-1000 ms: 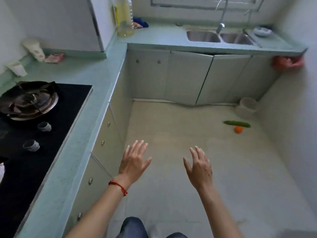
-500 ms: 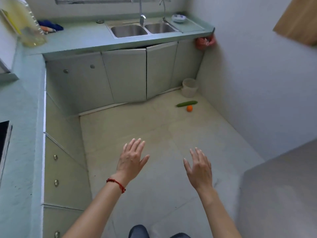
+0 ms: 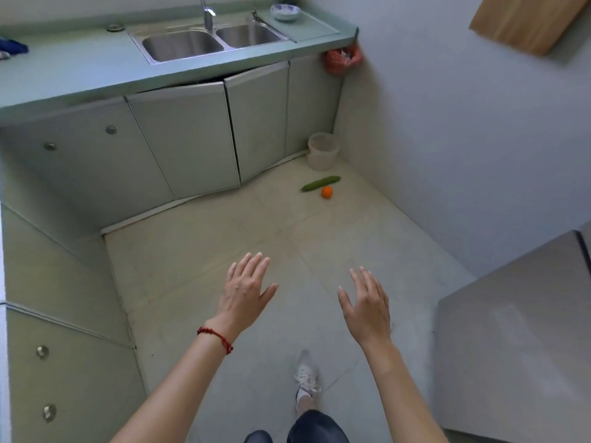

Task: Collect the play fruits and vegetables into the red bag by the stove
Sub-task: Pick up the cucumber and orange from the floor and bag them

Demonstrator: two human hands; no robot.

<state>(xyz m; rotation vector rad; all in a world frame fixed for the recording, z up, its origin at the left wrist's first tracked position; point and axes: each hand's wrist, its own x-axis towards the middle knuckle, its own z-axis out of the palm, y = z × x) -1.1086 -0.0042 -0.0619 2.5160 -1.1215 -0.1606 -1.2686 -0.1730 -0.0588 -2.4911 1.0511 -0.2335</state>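
Note:
A green play cucumber point(image 3: 320, 183) lies on the floor near the far right corner, with a small orange play fruit point(image 3: 327, 192) just beside it. My left hand point(image 3: 244, 290) and my right hand point(image 3: 366, 303) are held out over the floor, fingers straight and spread, holding nothing. Both hands are well short of the two toys. A red plastic bag point(image 3: 342, 58) hangs at the right end of the sink counter. The stove is out of view.
A double steel sink point(image 3: 211, 41) sits in the green counter, with a small bowl point(image 3: 284, 11) to its right. A pale bucket point(image 3: 323, 150) stands in the corner behind the cucumber. Cabinets run along the left; a grey appliance point(image 3: 518, 340) is at right. My white shoe point(image 3: 305, 378) steps forward.
The view has swung right, away from the stove, and moved closer to the cucumber and orange fruit. Both hands stay spread and empty. A shoe has come into view.

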